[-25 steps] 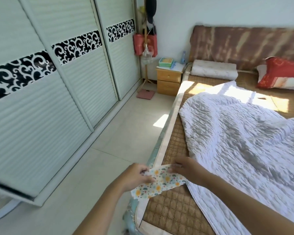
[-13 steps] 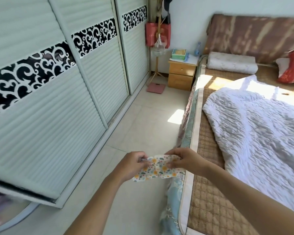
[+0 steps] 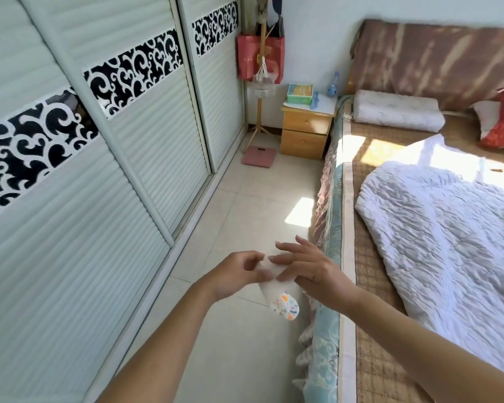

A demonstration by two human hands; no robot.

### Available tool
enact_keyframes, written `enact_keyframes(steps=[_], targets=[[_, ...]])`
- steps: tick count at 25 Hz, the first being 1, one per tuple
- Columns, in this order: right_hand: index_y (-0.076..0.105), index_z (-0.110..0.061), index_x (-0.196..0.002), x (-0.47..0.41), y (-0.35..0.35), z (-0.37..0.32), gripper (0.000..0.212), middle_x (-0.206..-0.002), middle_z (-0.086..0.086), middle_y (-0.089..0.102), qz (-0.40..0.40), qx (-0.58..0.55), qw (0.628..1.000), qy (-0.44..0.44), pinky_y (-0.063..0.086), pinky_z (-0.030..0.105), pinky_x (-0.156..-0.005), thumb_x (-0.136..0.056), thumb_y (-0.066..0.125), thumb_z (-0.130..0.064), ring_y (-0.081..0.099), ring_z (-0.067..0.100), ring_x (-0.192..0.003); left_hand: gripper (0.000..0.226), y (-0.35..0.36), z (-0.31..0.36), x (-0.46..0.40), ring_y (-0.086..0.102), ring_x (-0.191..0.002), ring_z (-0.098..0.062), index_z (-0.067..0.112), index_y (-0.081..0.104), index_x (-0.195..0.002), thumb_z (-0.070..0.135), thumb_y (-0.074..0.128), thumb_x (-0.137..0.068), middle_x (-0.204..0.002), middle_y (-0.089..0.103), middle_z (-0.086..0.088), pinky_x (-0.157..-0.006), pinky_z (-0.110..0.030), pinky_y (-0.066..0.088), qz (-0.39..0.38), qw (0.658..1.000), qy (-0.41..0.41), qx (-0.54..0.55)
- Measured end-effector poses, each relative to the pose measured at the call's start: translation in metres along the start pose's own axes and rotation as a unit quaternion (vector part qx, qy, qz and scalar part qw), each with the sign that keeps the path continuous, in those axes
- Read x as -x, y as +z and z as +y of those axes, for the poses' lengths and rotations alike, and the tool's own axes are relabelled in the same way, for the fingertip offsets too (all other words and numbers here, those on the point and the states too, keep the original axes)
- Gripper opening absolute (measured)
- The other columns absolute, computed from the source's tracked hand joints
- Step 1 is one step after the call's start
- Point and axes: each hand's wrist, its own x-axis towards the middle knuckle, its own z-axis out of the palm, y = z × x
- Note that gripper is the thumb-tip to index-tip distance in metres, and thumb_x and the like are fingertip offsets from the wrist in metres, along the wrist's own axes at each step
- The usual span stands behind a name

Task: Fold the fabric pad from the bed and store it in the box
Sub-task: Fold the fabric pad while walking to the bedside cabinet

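The small fabric pad [image 3: 278,292] is in the air over the floor, just left of the bed's edge. Its plain white back faces me and a flowered end curls at the bottom. My left hand [image 3: 234,276] pinches its upper left part. My right hand [image 3: 306,267] touches its upper right edge with the thumb under it and the fingers spread flat. No box is in view.
The bed [image 3: 370,274] with a woven mat and a white quilt [image 3: 448,245] fills the right. Sliding wardrobe doors [image 3: 128,158] line the left. A wooden nightstand [image 3: 306,132], a pink scale [image 3: 259,157] and a coat stand with a red bag [image 3: 259,61] stand at the far end.
Both hands carried the pad off the bed edge and out over the floor. The pad has turned from flowered side up and spread to white side facing me, hanging down.
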Motion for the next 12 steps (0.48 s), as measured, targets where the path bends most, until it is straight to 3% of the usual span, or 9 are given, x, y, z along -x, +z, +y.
enact_keyframes(steps=[3,6,7,9,11,12], targets=[[0.076,-0.009,-0.085,-0.042,0.018,0.034,0.022,-0.130,0.016,0.057,0.027,-0.004,0.999,0.045,0.036,0.048,-0.107,-0.074,0.070,0.008,0.045,0.031,-0.129,0.020,-0.048,0.009,-0.039,0.065,-0.080,-0.008,0.017,0.069,-0.090,0.026,0.077,-0.074,-0.083,0.071,0.008,-0.071,-0.014,0.050,0.042,0.998,0.008,0.036],[0.055,-0.025,-0.123,-0.097,0.048,0.077,0.057,-0.145,0.004,0.039,0.071,-0.104,0.974,0.188,0.035,0.026,-0.111,-0.081,0.061,0.012,0.040,0.012,-0.135,0.025,-0.108,0.012,-0.094,0.066,-0.077,-0.010,0.020,0.070,-0.089,0.033,0.079,-0.070,-0.084,0.074,0.005,-0.068,-0.019,0.050,0.083,0.995,0.018,0.061],[0.044,-0.029,-0.130,-0.118,0.056,0.089,0.064,-0.143,0.000,0.041,0.092,-0.175,0.944,0.263,0.039,0.025,-0.109,-0.083,0.057,0.012,0.045,0.009,-0.129,0.025,-0.128,0.015,-0.114,0.066,-0.077,-0.011,0.020,0.070,-0.088,0.035,0.079,-0.070,-0.084,0.074,0.005,-0.069,-0.022,0.051,0.092,0.993,0.018,0.067],[0.038,-0.026,-0.137,-0.158,0.069,0.115,0.062,-0.132,0.001,0.054,0.134,-0.353,0.838,0.394,0.046,0.034,-0.102,-0.088,0.052,0.010,0.057,0.013,-0.115,0.022,-0.165,0.025,-0.153,0.067,-0.078,-0.011,0.022,0.070,-0.086,0.035,0.078,-0.070,-0.084,0.075,0.006,-0.069,-0.024,0.051,0.100,0.993,0.014,0.068],[0.047,-0.016,-0.133,-0.187,0.076,0.136,0.047,-0.118,0.007,0.064,0.152,-0.496,0.722,0.459,0.046,0.046,-0.102,-0.090,0.049,0.001,0.062,0.023,-0.107,0.019,-0.186,0.037,-0.184,0.067,-0.074,-0.007,0.025,0.068,-0.084,0.034,0.078,-0.071,-0.079,0.075,0.010,-0.064,-0.019,0.050,0.101,0.993,0.012,0.065],[0.055,-0.015,-0.127,-0.202,0.077,0.150,0.037,-0.112,0.008,0.068,0.155,-0.530,0.689,0.468,0.045,0.049,-0.101,-0.091,0.050,-0.007,0.063,0.025,-0.104,0.019,-0.195,0.043,-0.202,0.067,-0.072,-0.004,0.026,0.068,-0.083,0.034,0.079,-0.070,-0.078,0.075,0.011,-0.062,-0.017,0.049,0.093,0.994,0.013,0.060]])
